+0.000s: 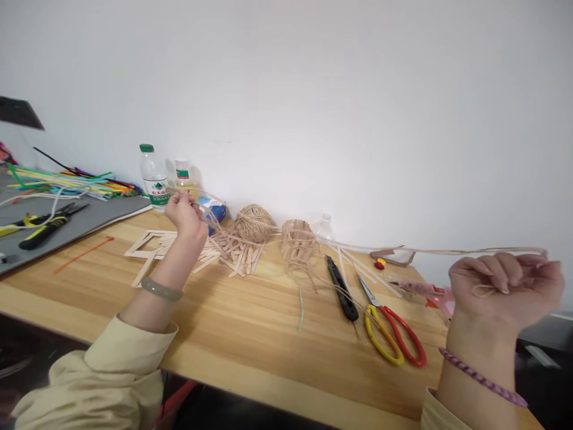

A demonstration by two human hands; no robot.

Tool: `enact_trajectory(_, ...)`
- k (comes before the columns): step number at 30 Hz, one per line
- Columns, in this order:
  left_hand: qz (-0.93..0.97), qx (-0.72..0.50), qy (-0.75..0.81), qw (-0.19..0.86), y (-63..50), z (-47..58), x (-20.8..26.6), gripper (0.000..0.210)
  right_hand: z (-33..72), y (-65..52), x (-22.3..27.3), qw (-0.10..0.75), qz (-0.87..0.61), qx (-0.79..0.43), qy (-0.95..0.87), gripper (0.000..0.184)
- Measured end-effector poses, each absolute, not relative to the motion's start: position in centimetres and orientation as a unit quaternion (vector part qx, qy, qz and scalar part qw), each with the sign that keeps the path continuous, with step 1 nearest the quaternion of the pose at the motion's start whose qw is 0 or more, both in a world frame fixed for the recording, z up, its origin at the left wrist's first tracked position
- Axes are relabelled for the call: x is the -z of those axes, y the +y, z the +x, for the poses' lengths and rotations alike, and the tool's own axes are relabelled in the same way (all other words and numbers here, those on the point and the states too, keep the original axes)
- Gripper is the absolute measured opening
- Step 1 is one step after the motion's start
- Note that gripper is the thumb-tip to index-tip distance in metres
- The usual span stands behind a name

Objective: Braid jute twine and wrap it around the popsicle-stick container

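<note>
My left hand (pixel 184 212) is raised over the table's left part, its fingers pinched on strands of tan twine. Far to the right, my right hand (pixel 505 286) is curled closed around the same twine (pixel 425 251), and a small loop shows at its palm. Strands stretch between both hands across the table, and some hang slack in the middle. The twine ball (pixel 253 223) rests near the wall. Beside it stands a small round holder made of wooden pieces (pixel 298 240), partly crossed by the blurred strands.
Craft sticks (pixel 242 257) lie piled in the middle. A black utility knife (pixel 341 289), red-and-yellow scissors (pixel 394 334) and a pink glue gun (pixel 423 291) lie to the right. Leftward are a water bottle (pixel 154 179), pliers (pixel 49 227) and coloured pipe cleaners (pixel 76 182). A wall borders the table behind.
</note>
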State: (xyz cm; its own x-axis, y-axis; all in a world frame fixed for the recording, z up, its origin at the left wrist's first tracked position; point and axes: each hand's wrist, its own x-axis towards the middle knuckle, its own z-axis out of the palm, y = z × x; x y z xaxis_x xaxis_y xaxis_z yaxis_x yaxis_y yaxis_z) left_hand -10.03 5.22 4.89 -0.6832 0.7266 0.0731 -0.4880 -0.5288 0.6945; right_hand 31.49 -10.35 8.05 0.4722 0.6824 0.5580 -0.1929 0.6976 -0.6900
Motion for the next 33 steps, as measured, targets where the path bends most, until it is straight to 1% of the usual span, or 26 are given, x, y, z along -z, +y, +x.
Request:
enact_trajectory(1, 0.198, -0.846, 0.327, 0.371, 5.0, -9.5, -5.0, 0.018, 30.9, -10.5, -8.2, 0.778, -0.299, -0.268, -0.483, 0.029)
enact_trajectory(2, 0.229, -0.829, 0.323, 0.395, 4.6, -8.8, -5.0, 0.015, 30.2, -10.6, -8.4, 0.723, -0.319, -0.278, -0.546, 0.037)
enact_trajectory(3, 0.267, -0.806, 0.317, 0.423, 4.0, -7.9, -4.9, 0.012, 29.3, -10.5, -8.5, 0.639, -0.342, -0.296, -0.623, 0.042)
enact_trajectory(4, 0.310, -0.776, 0.312, 0.453, 3.4, -6.9, -4.8, 0.011, 28.3, -10.4, -8.6, 0.526, -0.366, -0.310, -0.703, 0.046)
enact_trajectory(5, 0.395, -0.714, 0.299, 0.494, 2.6, -5.9, -4.7, 0.010, 27.2, -10.1, -8.6, 0.403, -0.403, -0.311, -0.761, 0.047)
enact_trajectory(6, 0.469, -0.655, 0.287, 0.519, 1.7, -4.8, -4.5, 0.012, 26.0, -9.7, -8.4, 0.289, -0.449, -0.302, -0.790, 0.045)
enact_trajectory(7, 0.527, -0.600, 0.286, 0.529, 0.8, -3.8, -4.4, 0.014, 24.8, -9.3, -8.2, 0.244, -0.503, -0.260, -0.787, 0.042)
enact_trajectory(8, 0.574, -0.557, 0.287, 0.527, -0.2, -3.0, -4.2, 0.015, 23.6, -8.8, -7.8, 0.241, -0.562, -0.198, -0.766, 0.042)
enact_trajectory(9, 0.616, -0.507, 0.286, 0.531, -1.1, -2.2, -4.1, 0.016, 22.5, -8.3, -7.3, 0.258, -0.609, -0.142, -0.736, 0.044)
enact_trajectory(10, 0.647, -0.466, 0.285, 0.532, -2.0, -1.6, -4.0, 0.017, 21.5, -8.0, -6.8, 0.287, -0.632, -0.106, -0.712, 0.045)
enact_trajectory(11, 0.671, -0.429, 0.282, 0.535, -2.8, -1.1, -4.0, 0.018, 20.6, -7.7, -6.3, 0.330, -0.622, -0.100, -0.703, 0.045)
enact_trajectory(14, 0.706, -0.361, 0.276, 0.543, -4.4, -0.3, -3.9, 0.017, 18.3, -7.4, -5.3, 0.387, -0.528, -0.187, -0.733, 0.040)
enact_trajectory(17, 0.721, -0.333, 0.281, 0.540, -5.0, 0.1, -3.7, 0.022, 17.0, -7.8, -4.9, 0.430, -0.490, -0.269, -0.710, 0.032)
enact_trajectory(19, 0.730, -0.331, 0.278, 0.530, -5.2, 0.3, -3.5, 0.027, 16.7, -7.9, -4.7, 0.478, -0.485, -0.291, -0.672, 0.028)
enact_trajectory(22, 0.727, -0.341, 0.277, 0.527, -5.4, 0.5, -3.1, 0.024, 16.9, -7.9, -4.4, 0.532, -0.477, -0.289, -0.636, 0.024)
enact_trajectory(25, 0.711, -0.347, 0.280, 0.544, -5.7, 0.7, -3.1, 0.024, 17.1, -7.6, -4.1, 0.542, -0.475, -0.286, -0.631, 0.024)
enact_trajectory(28, 0.677, -0.372, 0.286, 0.567, -5.9, 0.8, -3.2, 0.025, 17.1, -7.5, -4.1, 0.525, -0.478, -0.301, -0.636, 0.031)
enact_trajectory(31, 0.633, -0.424, 0.296, 0.576, -5.8, 1.0, -3.1, 0.025, 16.7, -7.9, -4.3, 0.490, -0.451, -0.343, -0.663, 0.038)
enact_trajectory(33, 0.622, -0.452, 0.296, 0.567, -5.6, 1.1, -3.0, 0.025, 16.2, -8.3, -4.5, 0.452, -0.431, -0.364, -0.691, 0.038)
